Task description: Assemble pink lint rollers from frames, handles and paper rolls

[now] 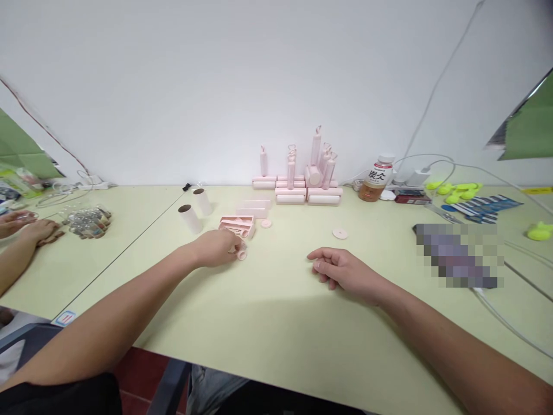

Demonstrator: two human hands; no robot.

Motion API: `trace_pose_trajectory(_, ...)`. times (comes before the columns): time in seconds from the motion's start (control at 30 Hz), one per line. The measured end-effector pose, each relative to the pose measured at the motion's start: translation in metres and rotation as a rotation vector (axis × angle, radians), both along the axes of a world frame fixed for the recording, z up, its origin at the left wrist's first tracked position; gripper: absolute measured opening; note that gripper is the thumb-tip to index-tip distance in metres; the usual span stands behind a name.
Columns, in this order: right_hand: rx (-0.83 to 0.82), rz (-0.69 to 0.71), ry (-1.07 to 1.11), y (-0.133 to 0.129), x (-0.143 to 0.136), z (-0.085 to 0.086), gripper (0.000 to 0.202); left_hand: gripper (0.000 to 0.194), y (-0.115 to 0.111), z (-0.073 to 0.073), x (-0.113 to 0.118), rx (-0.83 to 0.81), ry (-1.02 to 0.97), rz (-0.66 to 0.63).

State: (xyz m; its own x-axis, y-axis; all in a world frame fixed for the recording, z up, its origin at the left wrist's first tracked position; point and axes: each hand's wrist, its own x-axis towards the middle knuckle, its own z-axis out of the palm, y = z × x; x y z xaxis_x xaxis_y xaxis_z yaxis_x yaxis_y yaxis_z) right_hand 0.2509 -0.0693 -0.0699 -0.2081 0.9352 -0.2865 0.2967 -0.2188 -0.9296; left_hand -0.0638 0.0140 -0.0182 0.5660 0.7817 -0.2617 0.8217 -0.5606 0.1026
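My left hand (221,248) reaches down to the table, its fingers pinched at a small pink ring piece (242,255). Part of that piece is hidden behind the fingertips. Just beyond this hand is an open pink box (250,228) with small pink parts inside, one of them ring-ended. My right hand (341,271) hovers or rests over the table with loosely curled fingers, apart and holding nothing. Nearest to it lies a flat pink disc (340,233) with a small mark in its middle. A smaller pink disc (266,223) lies by the box.
Two white cardboard tubes (190,219) stand left of the box. Pink lint rollers (290,196) are stacked by the wall, near a labelled bottle (375,180). A blurred-out flat device (458,256) with a cable lies right. Another person's hands (38,230) are at far left, beside plastic-wrapped items (90,221).
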Motion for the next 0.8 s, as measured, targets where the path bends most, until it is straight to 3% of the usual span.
trace_pose_trajectory(0.13, -0.002, -0.002, -0.013, -0.001, 0.0, 0.001, 0.03, 0.023, -0.005, -0.006, 0.009, 0.044, -0.01, 0.009)
trace_pose_trajectory(0.23, 0.0, -0.009, -0.008, -0.001, -0.001, 0.001, 0.031, 0.023, 0.001, 0.006, 0.005, 0.082, -0.03, 0.091)
trace_pose_trajectory(0.4, 0.006, -0.013, -0.008, -0.001, -0.001, 0.001, 0.032, 0.041, 0.036, 0.041, -0.033, 0.507, -0.034, 0.531)
trace_pose_trajectory(0.47, 0.008, -0.009, -0.015, -0.001, -0.001, 0.0, 0.031, 0.06, 0.05, 0.047, -0.053, 0.456, 0.042, 0.698)
trace_pose_trajectory(0.57, 0.012, -0.008, -0.018, -0.001, -0.001, 0.0, 0.03, 0.058, 0.061, 0.047, -0.074, 0.28, 0.041, 0.754)
trace_pose_trajectory(0.7, 0.013, -0.013, -0.017, 0.0, -0.003, 0.0, 0.029, 0.045, 0.05, 0.053, -0.067, 0.422, -0.271, 0.79)
trace_pose_trajectory(0.77, 0.027, -0.013, 0.015, -0.001, -0.005, -0.001, 0.031, 0.043, 0.036, 0.055, -0.043, 0.47, -0.603, 0.751)
trace_pose_trajectory(0.8, 0.037, -0.009, 0.046, -0.002, -0.006, -0.001, 0.034, 0.041, 0.027, 0.054, -0.027, 0.402, -0.773, 0.689)
